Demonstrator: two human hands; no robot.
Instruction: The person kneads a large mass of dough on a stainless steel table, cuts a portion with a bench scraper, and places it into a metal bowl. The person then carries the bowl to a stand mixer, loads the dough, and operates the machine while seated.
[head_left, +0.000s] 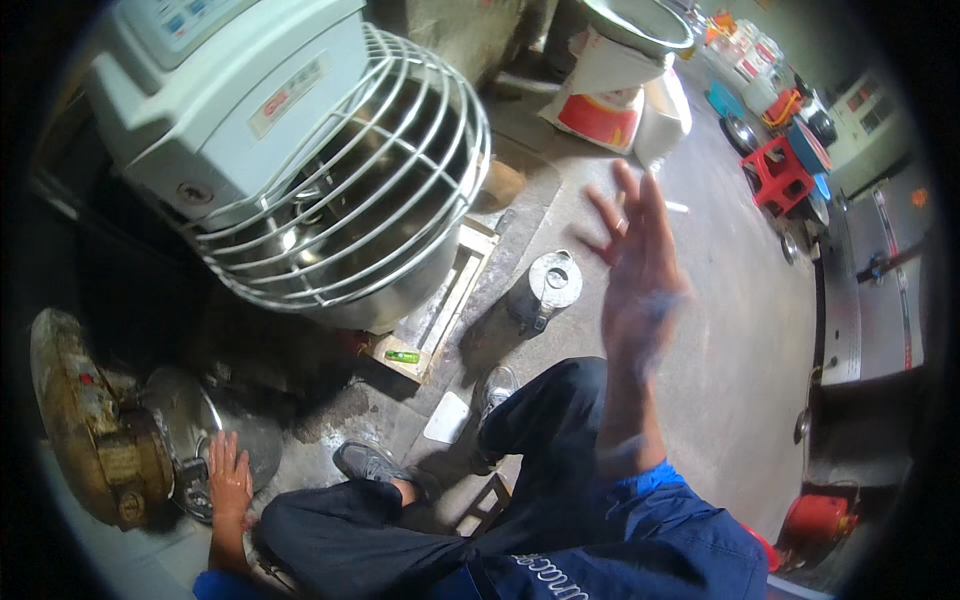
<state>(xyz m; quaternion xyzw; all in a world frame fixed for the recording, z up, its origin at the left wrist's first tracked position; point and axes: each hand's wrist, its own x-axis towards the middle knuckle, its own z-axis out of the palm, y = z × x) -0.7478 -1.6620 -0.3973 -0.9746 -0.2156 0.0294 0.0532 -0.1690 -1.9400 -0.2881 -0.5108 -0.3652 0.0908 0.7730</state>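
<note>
My left hand (231, 476), fingers extended, is low at the left, over or beside a round metal vessel (259, 442); whether it touches is unclear. Raised on the right, my right hand (637, 232) is blurred, its fingers spread and nothing in it. A large spiral dough mixer (217, 112) with a wire bowl guard (420, 157) stands at the upper left. Between it and my right hand, a metal canister (556, 279) with a round top stands on the floor. Near the mixer's base lies a small green item (402, 357).
A white tile-like piece (448, 417) lies by my shoes. Farther off are a sack (600, 112) under a metal basin (645, 22), a red plastic stool (776, 176) with basins, and steel cabinets (862, 322). A red container (814, 529) is at lower right.
</note>
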